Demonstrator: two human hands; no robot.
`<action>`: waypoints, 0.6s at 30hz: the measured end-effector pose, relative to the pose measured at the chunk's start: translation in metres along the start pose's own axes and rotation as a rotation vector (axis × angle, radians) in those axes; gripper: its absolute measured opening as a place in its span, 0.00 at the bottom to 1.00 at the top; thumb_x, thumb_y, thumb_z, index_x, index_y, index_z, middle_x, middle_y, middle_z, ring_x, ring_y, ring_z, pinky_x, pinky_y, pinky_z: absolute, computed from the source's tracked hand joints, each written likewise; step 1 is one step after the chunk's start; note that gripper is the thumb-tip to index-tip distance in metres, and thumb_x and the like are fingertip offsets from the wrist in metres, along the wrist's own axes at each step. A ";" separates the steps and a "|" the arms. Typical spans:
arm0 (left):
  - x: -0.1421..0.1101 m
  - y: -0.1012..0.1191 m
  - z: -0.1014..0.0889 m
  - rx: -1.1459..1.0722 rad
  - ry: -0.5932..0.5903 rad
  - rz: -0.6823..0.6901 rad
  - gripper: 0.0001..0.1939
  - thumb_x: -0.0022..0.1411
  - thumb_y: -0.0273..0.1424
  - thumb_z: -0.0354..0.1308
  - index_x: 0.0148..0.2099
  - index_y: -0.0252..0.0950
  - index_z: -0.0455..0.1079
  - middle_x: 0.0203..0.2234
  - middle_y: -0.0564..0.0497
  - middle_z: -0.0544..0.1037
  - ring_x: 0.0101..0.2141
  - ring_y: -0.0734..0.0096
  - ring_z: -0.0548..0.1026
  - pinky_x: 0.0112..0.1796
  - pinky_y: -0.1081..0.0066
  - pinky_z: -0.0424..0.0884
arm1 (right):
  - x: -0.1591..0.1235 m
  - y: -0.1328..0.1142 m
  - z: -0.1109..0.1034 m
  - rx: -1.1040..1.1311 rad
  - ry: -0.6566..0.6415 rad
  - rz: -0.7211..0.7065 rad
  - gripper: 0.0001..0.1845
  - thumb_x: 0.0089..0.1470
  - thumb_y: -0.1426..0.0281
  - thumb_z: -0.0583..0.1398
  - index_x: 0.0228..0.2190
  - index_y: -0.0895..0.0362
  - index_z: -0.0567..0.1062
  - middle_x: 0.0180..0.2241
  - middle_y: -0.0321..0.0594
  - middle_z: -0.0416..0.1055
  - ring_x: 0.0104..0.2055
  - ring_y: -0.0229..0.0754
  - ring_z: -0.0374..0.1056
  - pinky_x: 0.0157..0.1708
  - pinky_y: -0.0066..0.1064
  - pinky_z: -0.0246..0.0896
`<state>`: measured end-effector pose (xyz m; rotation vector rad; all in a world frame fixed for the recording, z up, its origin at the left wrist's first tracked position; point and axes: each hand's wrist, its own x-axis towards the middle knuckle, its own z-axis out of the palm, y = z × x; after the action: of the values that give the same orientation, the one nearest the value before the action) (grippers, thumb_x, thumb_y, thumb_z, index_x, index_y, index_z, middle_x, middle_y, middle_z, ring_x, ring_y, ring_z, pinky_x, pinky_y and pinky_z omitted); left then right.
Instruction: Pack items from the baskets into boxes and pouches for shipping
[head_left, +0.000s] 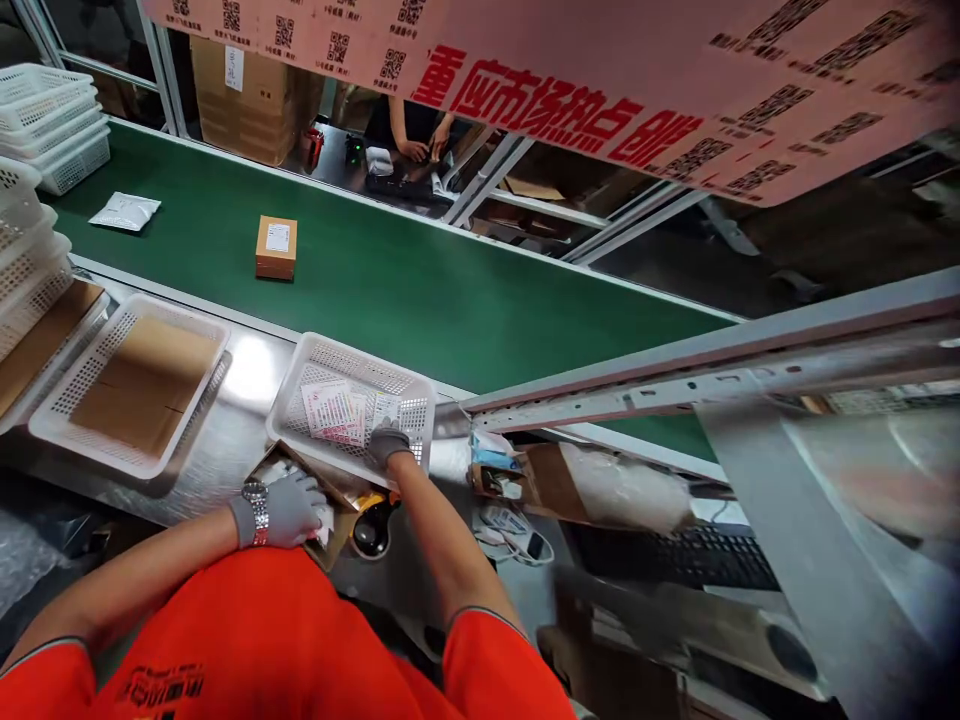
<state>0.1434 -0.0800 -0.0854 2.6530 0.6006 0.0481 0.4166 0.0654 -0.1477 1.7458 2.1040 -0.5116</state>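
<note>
My right hand (388,441), in a grey glove, reaches into a white perforated basket (315,350) and closes on printed paper slips (337,412) lying inside it. My left hand (289,508), also gloved and with a metal watch at the wrist, rests on an open brown cardboard box (341,490) just below the basket, fingers curled over white contents. Both forearms come from orange sleeves at the bottom.
A green conveyor belt (420,290) carries a small brown parcel (276,247) and a white pouch (124,211). Another white basket with cardboard (131,380) sits left, stacked baskets (52,120) far left. Another person's hands (424,145) work beyond the belt. A keyboard (675,555) lies right.
</note>
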 end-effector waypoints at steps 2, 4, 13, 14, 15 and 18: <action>0.005 -0.004 0.010 0.020 -0.060 -0.063 0.09 0.74 0.37 0.68 0.42 0.40 0.86 0.50 0.42 0.87 0.51 0.49 0.81 0.52 0.53 0.75 | 0.007 0.002 0.005 -0.004 0.001 -0.034 0.39 0.71 0.50 0.68 0.73 0.54 0.72 0.78 0.55 0.62 0.79 0.66 0.60 0.78 0.69 0.54; 0.009 -0.006 0.016 0.023 -0.119 -0.100 0.09 0.74 0.35 0.67 0.44 0.40 0.88 0.47 0.42 0.87 0.48 0.51 0.83 0.48 0.56 0.75 | 0.015 -0.002 0.012 -0.008 0.002 -0.082 0.35 0.72 0.51 0.67 0.72 0.52 0.73 0.77 0.51 0.64 0.77 0.64 0.62 0.77 0.69 0.57; 0.021 -0.010 0.028 0.026 -0.298 -0.150 0.10 0.72 0.32 0.68 0.49 0.36 0.89 0.44 0.40 0.89 0.45 0.50 0.87 0.40 0.61 0.76 | 0.031 -0.028 0.044 -0.175 0.001 -0.275 0.36 0.74 0.72 0.55 0.77 0.71 0.63 0.77 0.77 0.60 0.79 0.69 0.61 0.75 0.58 0.59; 0.021 -0.011 0.031 0.025 -0.293 -0.150 0.10 0.73 0.32 0.67 0.49 0.36 0.90 0.44 0.39 0.89 0.45 0.50 0.87 0.39 0.60 0.76 | 0.029 -0.029 0.045 -0.187 -0.011 -0.268 0.36 0.74 0.72 0.54 0.78 0.70 0.63 0.77 0.77 0.59 0.78 0.70 0.62 0.73 0.58 0.61; 0.021 -0.012 0.034 0.023 -0.286 -0.149 0.10 0.73 0.32 0.67 0.49 0.36 0.90 0.44 0.39 0.89 0.45 0.50 0.87 0.39 0.61 0.76 | 0.028 -0.031 0.045 -0.189 -0.022 -0.264 0.36 0.75 0.72 0.54 0.78 0.69 0.62 0.77 0.78 0.58 0.78 0.70 0.63 0.71 0.58 0.64; 0.020 -0.016 0.042 -0.019 -0.218 -0.165 0.08 0.71 0.34 0.70 0.45 0.38 0.90 0.40 0.41 0.89 0.41 0.52 0.86 0.38 0.62 0.75 | 0.023 -0.037 0.040 -0.180 -0.032 -0.263 0.36 0.77 0.68 0.55 0.79 0.68 0.61 0.76 0.80 0.59 0.72 0.68 0.68 0.63 0.54 0.71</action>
<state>0.1605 -0.0749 -0.1314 2.5347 0.7374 -0.2786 0.3775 0.0587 -0.1918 1.3634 2.2920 -0.4021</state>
